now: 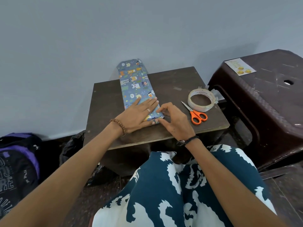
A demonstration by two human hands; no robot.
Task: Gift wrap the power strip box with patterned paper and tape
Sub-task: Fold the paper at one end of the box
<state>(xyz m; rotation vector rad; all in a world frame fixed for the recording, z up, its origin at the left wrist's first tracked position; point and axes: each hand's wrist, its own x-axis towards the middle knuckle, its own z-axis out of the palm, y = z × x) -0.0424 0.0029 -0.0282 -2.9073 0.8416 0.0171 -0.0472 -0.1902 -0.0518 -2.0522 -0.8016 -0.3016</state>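
The long narrow box wrapped in blue paper printed with cartoon animals (138, 89) lies lengthwise on the small dark brown wooden worktop (172, 89), its far end overhanging the worktop's back edge. The left hand (136, 114) lies flat on the near part of the box, fingers straight, pinning it down. The right hand (172, 118) works at the box's near end, its grip narrow, thumb and forefinger seemingly pinching the paper flap there. To fold well, the person should keep the left palm firm, crease the flap tight against the box end, then reach for the clear tape roll (201, 100) and orange-handled scissors (196, 114), both right of the box
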